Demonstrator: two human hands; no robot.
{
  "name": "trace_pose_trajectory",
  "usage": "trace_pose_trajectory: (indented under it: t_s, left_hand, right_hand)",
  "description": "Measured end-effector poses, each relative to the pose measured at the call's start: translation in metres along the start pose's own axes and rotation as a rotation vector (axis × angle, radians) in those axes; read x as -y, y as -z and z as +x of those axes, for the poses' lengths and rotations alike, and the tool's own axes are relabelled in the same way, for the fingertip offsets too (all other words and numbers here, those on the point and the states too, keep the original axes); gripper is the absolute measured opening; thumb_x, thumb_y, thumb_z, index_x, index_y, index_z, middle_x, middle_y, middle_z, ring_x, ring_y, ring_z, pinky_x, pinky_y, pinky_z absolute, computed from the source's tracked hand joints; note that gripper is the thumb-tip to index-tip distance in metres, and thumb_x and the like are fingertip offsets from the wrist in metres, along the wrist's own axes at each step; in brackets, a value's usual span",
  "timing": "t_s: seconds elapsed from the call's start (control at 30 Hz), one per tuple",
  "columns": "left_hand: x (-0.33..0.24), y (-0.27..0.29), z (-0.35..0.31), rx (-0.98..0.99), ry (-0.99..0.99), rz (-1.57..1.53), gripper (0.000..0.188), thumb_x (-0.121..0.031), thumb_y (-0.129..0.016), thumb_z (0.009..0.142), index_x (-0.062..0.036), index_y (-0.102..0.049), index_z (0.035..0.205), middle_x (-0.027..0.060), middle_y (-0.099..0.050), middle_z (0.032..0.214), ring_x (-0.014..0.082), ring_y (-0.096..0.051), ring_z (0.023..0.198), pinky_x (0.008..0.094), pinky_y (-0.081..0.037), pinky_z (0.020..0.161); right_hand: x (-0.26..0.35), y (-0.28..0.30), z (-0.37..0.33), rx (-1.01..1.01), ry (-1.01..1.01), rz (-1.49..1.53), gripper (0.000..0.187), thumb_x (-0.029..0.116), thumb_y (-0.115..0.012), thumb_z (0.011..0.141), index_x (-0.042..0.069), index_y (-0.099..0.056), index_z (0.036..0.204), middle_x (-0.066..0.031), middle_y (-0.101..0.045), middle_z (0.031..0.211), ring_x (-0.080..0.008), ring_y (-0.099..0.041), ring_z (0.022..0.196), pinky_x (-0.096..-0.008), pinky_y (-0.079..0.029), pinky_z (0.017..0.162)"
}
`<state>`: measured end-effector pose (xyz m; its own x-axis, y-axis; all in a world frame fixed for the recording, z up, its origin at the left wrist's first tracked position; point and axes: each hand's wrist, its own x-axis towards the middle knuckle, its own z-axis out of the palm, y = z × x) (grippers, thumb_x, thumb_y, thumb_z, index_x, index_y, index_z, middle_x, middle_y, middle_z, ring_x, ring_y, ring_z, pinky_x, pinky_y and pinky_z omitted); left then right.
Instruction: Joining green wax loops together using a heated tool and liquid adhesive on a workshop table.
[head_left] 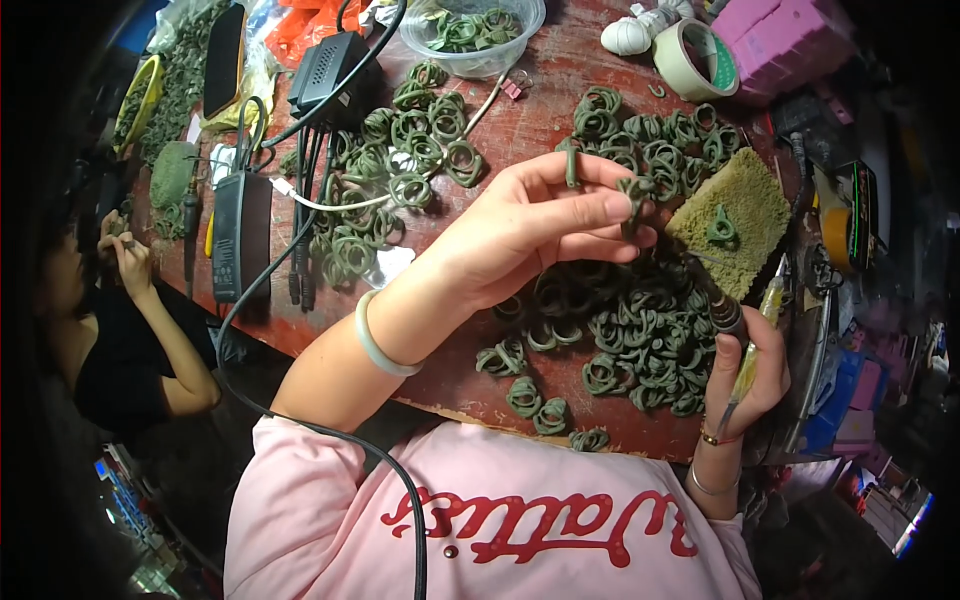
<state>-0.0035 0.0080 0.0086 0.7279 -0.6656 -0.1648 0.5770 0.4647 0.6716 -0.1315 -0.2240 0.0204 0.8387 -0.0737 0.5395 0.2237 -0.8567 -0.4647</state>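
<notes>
In my left hand, thumb and fingers pinch a dark green ring. A green band also sits across one of its fingers. My right hand is closed round a pen-like tool with a dark grip, its thin tip pointing up and left toward the held ring. Within the same hand lies a tool with a yellowish translucent handle. Beneath and between both hands spreads a pile of green rings. A yellow-green spongy block carries one green piece beyond the right hand.
More green rings lie left, among cables and a black power adapter. Farther back stand a clear plastic tub, tape roll and pink blocks. A black cable crosses my left arm. Another person works at left.
</notes>
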Motion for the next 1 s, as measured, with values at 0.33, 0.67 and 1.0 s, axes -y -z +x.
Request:
trace_pose_trajectory:
  t_s: [0.33, 0.67, 1.0]
  left_hand:
    - [0.002, 0.000, 0.002, 0.014, 0.032, -0.057, 0.028, -0.013, -0.059, 0.092, -0.0009, -0.055, 0.117, 0.0163, -0.062, 0.113, 0.0301, -0.062, 0.107, 0.0354, -0.053, 0.090]
    - [0.000, -0.003, -0.001, 0.018, 0.045, -0.046, 0.029, -0.009, -0.059, 0.091, 0.0011, -0.054, 0.118, 0.0156, -0.061, 0.114, 0.0298, -0.063, 0.105, 0.0342, -0.053, 0.089]
    - [0.002, -0.012, -0.003, 0.081, -0.046, 0.246, 0.035, -0.001, -0.064, 0.086, 0.0023, -0.052, 0.119, 0.0142, -0.062, 0.109, 0.0244, -0.064, 0.101, 0.0336, -0.054, 0.085]
  right_hand:
    - [0.003, -0.004, 0.002, 0.051, -0.004, 0.029, 0.029, 0.024, -0.073, 0.083, 0.001, -0.065, 0.098, -0.0109, -0.065, 0.081, -0.0265, -0.062, 0.070, -0.0318, -0.050, 0.065]
    - [-0.006, 0.003, 0.002, -0.132, -0.124, -0.092, 0.022, 0.014, -0.072, 0.083, 0.001, -0.065, 0.098, -0.0116, -0.067, 0.083, -0.0240, -0.064, 0.072, -0.0321, -0.050, 0.070]
    - [-0.021, 0.017, 0.011, -0.130, -0.197, -0.258, 0.025, 0.009, -0.081, 0.071, -0.001, -0.064, 0.087, -0.0150, -0.066, 0.077, -0.0286, -0.063, 0.065, -0.0323, -0.050, 0.062]
